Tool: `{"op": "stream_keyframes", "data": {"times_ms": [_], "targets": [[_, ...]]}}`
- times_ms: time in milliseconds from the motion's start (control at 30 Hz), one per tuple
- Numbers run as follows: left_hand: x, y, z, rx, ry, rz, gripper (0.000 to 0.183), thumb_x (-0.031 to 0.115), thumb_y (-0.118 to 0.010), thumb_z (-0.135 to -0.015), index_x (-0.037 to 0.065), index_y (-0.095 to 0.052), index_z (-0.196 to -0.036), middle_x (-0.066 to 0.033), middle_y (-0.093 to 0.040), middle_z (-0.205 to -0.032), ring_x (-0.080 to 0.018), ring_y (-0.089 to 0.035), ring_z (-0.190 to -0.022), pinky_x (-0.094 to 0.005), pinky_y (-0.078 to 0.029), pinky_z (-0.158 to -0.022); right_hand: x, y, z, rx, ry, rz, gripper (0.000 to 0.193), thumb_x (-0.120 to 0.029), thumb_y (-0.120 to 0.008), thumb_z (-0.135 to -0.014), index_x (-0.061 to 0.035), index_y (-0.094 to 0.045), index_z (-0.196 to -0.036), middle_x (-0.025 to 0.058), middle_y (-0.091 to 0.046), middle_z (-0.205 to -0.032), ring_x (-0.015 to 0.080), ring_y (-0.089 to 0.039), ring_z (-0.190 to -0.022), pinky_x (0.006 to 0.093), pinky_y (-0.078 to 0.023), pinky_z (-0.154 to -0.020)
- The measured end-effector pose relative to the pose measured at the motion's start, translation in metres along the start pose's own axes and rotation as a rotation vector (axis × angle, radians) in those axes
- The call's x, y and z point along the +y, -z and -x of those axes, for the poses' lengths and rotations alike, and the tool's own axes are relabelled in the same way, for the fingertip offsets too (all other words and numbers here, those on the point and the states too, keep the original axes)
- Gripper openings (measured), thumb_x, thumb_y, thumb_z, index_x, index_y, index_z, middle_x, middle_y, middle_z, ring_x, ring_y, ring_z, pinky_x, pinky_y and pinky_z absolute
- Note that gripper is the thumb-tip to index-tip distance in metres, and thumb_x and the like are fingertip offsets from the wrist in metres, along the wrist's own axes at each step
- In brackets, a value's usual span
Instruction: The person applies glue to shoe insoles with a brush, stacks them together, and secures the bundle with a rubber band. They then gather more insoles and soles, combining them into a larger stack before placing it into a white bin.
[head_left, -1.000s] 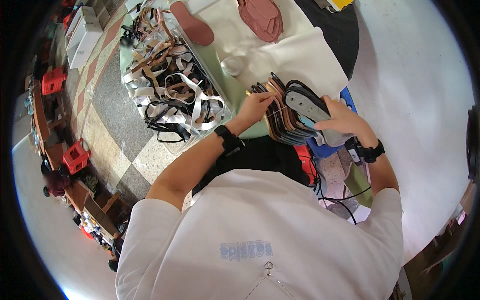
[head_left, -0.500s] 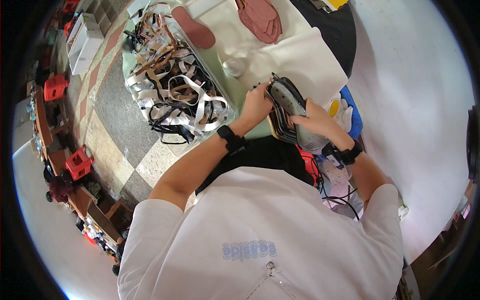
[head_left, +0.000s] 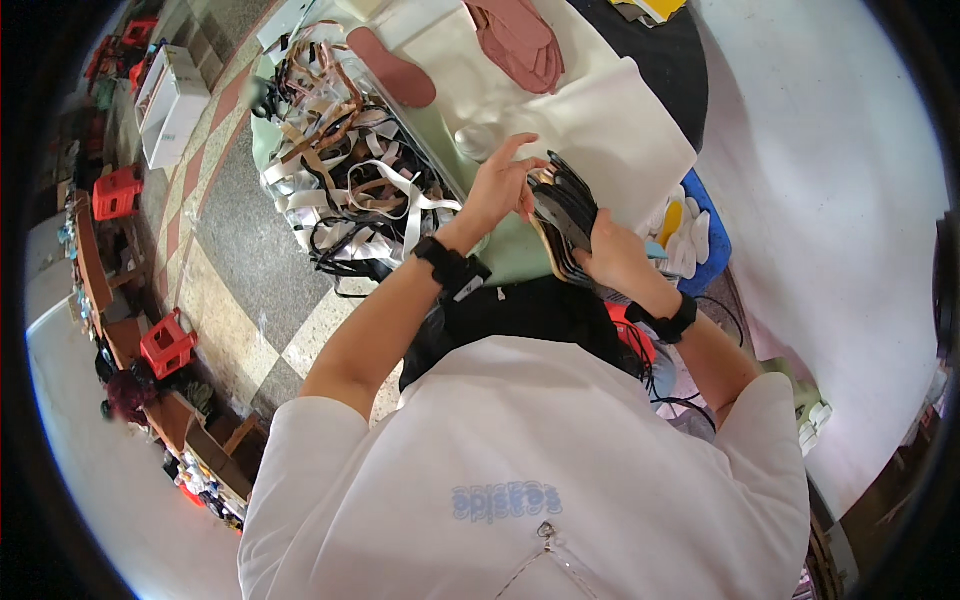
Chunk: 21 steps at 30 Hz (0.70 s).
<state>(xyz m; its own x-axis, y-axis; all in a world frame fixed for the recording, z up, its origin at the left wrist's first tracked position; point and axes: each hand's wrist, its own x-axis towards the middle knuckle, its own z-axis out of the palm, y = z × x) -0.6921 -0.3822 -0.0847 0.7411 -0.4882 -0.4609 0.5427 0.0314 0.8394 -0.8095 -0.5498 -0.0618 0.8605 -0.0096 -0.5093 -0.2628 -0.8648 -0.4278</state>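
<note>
Stack handling: the right hand (head_left: 612, 258) grips a stack of soles (head_left: 566, 215) from below and behind, its fingers wrapped round the lower end, so the stack stands on edge, tilted, above the green table (head_left: 512, 262) and just in front of the chest. Held this way, the upper ends fan apart and each dark sole can be reached singly

The left hand (head_left: 500, 188) meets the stack at its top edge. Thumb and middle fingers press together on the outermost sole; the index finger points up and clear. The grip appears to be a pinch that separates one sole from the rest

Both wrists carry black bands

Surroundings: a bin of straps (head_left: 350, 185) stands to the left of the hands, near enough for the left arm to reach. White sheets (head_left: 610, 135) lie on the table beyond the stack, with pink soles (head_left: 520, 40) and one reddish insole (head_left: 392, 68) further off. A blue tray (head_left: 700, 235) with pale pieces sits to the right of the stack

Limits of view:
- The right fingertips are hidden behind the stack; their exact hold cannot be told
- The count of soles is not readable; edges blur together
- The table's near edge is covered by the person's dark apron and white shirt
- Floor items at the left rim are bent by the lens and too small to identify
</note>
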Motion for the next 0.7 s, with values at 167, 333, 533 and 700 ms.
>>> {"op": "stream_keyframes", "data": {"times_ms": [167,333,533,700], "targets": [[0.013,0.005,-0.039,-0.315,0.239,-0.418,0.043,0.008,-0.047,-0.086,0.006,-0.043,-0.129,-0.0159,-0.060,-0.104,-0.0113,-0.049,-0.041,-0.0242,-0.040,-0.034,-0.005,-0.012,0.006,0.020,0.018,0.095,0.043,-0.021,-0.066,-0.070,0.0047,-0.041,-0.094,0.0230,-0.059,-0.080,0.0378,-0.062,-0.074,0.0437,-0.051,-0.065],[0.002,-0.004,-0.067,-0.497,0.301,-0.471,0.048,0.008,-0.046,-0.083,0.007,-0.043,-0.131,-0.0127,-0.063,-0.099,-0.0080,-0.043,-0.036,-0.0236,-0.036,-0.033,-0.005,-0.017,0.008,0.064,0.027,0.137,0.045,-0.023,-0.068,-0.070,0.0025,-0.041,-0.095,0.0194,-0.059,-0.081,0.0344,-0.063,-0.074,0.0404,-0.052,-0.064],[0.000,-0.012,-0.087,-0.682,0.275,-0.721,0.055,0.009,-0.050,-0.077,0.010,-0.044,-0.132,-0.0112,-0.065,-0.095,-0.0071,-0.040,-0.036,-0.0241,-0.035,-0.032,-0.012,-0.019,0.014,0.075,0.063,0.227,0.047,-0.025,-0.069,-0.070,0.0016,-0.040,-0.096,0.0156,-0.056,-0.082,0.0296,-0.063,-0.071,0.0347,-0.052,-0.061],[-0.007,-0.047,-0.086,-0.766,0.134,-1.016,0.044,0.009,-0.059,-0.070,0.009,-0.061,-0.114,-0.0121,-0.068,-0.087,-0.0172,-0.059,-0.057,-0.0290,-0.047,-0.052,-0.008,-0.023,0.016,0.048,0.052,0.116,0.056,-0.027,-0.066,-0.073,0.0052,-0.037,-0.109,0.0185,-0.057,-0.087,0.0327,-0.062,-0.079,0.0395,-0.049,-0.067]]}}
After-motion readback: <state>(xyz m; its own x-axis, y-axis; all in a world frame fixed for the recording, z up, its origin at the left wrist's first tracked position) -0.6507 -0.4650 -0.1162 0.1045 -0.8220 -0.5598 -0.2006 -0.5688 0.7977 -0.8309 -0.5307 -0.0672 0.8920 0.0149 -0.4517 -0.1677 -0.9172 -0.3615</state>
